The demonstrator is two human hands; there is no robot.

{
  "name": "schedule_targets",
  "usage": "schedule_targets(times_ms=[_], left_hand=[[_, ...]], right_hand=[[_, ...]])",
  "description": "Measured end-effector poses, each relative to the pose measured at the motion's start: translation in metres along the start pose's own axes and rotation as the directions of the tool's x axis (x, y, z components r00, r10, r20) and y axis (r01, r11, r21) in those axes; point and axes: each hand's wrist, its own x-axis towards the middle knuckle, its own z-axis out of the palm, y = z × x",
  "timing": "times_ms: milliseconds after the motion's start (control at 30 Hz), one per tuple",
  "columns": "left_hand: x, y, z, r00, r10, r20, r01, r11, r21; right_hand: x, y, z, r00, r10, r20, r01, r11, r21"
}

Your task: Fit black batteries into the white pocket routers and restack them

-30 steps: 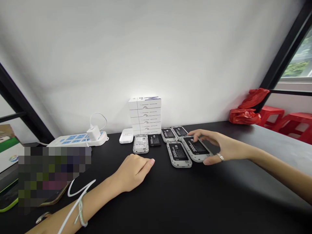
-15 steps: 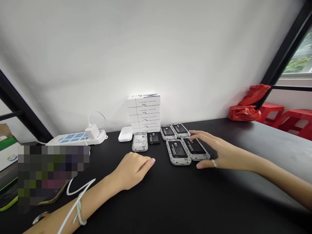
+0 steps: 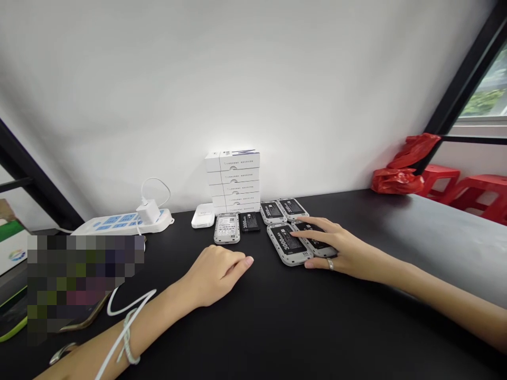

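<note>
My left hand (image 3: pixel 219 277) rests on the black table with its fingers curled under, in front of a white device with a label (image 3: pixel 227 228). What its fingers hold, if anything, is hidden. To the right, my right hand (image 3: pixel 330 243) is spread over the front pair of grey-white devices with black batteries. Its fingertips reach the front left device (image 3: pixel 288 243), and its fingers partly cover the front right device (image 3: pixel 327 250). Two similar devices, at back left (image 3: pixel 272 211) and back right (image 3: pixel 293 207), lie behind. A loose black battery (image 3: pixel 250 221) sits beside the labelled device.
White boxes (image 3: pixel 233 182) are stacked by the wall. Beside them are white square covers (image 3: pixel 203 216). A power strip (image 3: pixel 119 222) with a charger (image 3: pixel 148 212) and a white cable (image 3: pixel 119 340) is on the left. Red bags (image 3: pixel 398 181) lie at the table's (image 3: pixel 277 327) right back.
My right hand has moved left, from the front right device onto the front left one, which is turned slightly. My left hand stays almost where it was.
</note>
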Motion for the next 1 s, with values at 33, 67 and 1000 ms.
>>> schedule_targets(times_ms=[33,67,1000], left_hand=[[0.000,0.000,0.000,1.000,0.000,0.001,0.000,1.000,0.000],[0.000,0.000,0.000,1.000,0.001,0.001,-0.001,1.000,0.001],[-0.001,0.000,-0.007,0.998,0.063,0.007,-0.062,0.996,-0.064]], right_hand=[[0.000,-0.002,0.001,1.000,-0.014,-0.010,0.014,1.000,-0.012],[0.000,-0.004,0.002,0.999,-0.030,-0.018,0.030,0.999,-0.023],[0.116,-0.071,-0.001,0.942,-0.299,0.155,0.274,0.948,0.163]])
